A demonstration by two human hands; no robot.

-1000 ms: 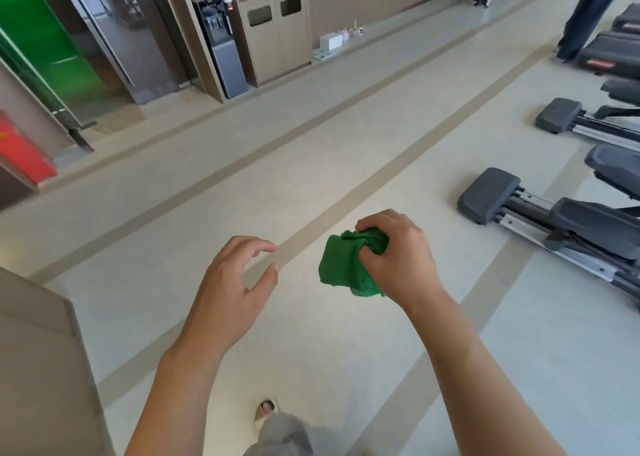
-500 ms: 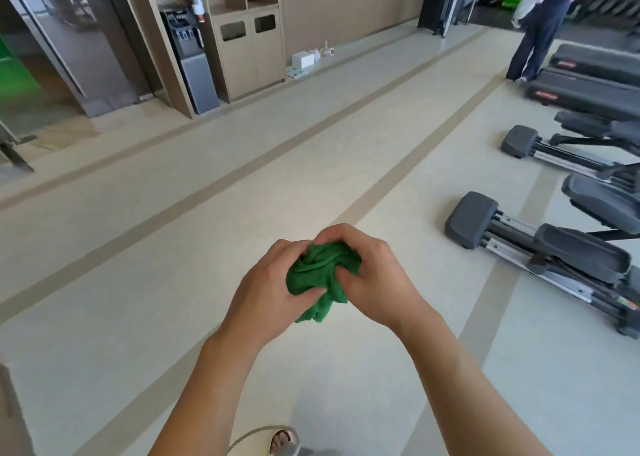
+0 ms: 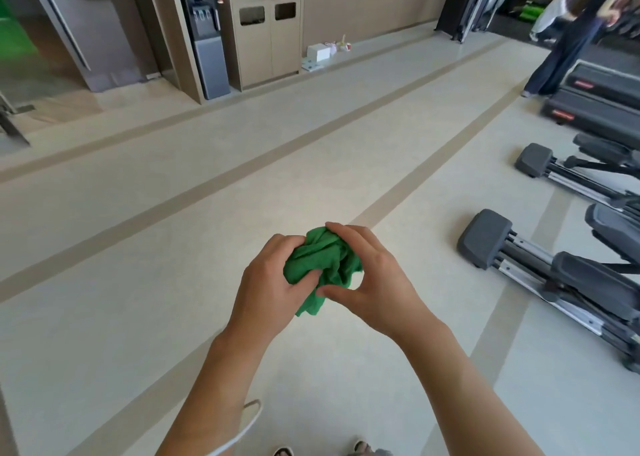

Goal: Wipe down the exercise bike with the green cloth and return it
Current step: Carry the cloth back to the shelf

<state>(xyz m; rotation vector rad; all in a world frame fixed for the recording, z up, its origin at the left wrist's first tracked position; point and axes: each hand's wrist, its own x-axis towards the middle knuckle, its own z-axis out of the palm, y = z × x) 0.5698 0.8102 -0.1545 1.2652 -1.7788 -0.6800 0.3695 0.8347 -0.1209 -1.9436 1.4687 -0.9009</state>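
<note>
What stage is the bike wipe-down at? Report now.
Done: the green cloth is picked up. In hand: it is bunched between the left hand and the right hand, over open floor. Left: no wiping shows, the machines at right stand untouched, and the cloth is not returned.

I count two hands, my left hand (image 3: 268, 282) and right hand (image 3: 375, 282), and one green cloth (image 3: 323, 265) bunched between them. On the right I see two elliptical machines, a nearer one (image 3: 554, 275) and a farther one (image 3: 585, 171), plus two treadmill decks (image 3: 602, 105) behind them. Against the far wall I make out one water dispenser (image 3: 206, 39), one cabinet (image 3: 268, 36) with two bin openings, one white box (image 3: 318, 52), and one other person (image 3: 568, 36).
</note>
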